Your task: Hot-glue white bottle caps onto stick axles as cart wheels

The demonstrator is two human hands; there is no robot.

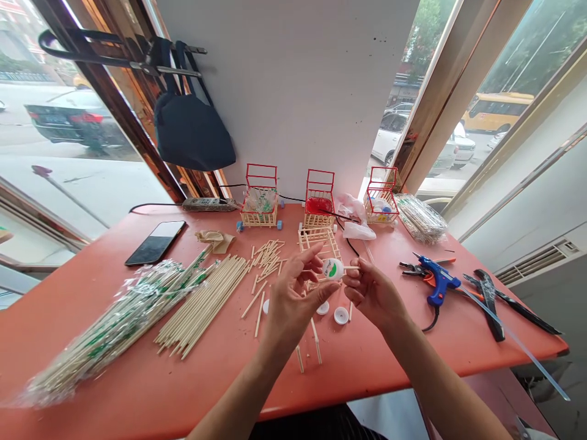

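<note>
My left hand (292, 296) pinches a white bottle cap (330, 269) with a green and red print, its printed top facing me. A short wooden stick (351, 267) is held between the fingertips of my right hand (373, 292), its end meeting the cap's right side; I cannot tell whether the two are joined. Behind my hands lies a small frame of wooden sticks (316, 237), partly hidden. Below them on the red table (220, 391) are further white caps (341, 316) and some joined stick pieces (315, 342).
Three small stick carts, one holding red material (320, 206), stand along the wall. Cut sticks (268, 256), long sticks (204, 305), a bagged bundle (114, 318) and a phone (156, 242) lie left. A blue glue gun (438, 278), pliers (411, 269) and black-handled cutters (490, 299) lie right.
</note>
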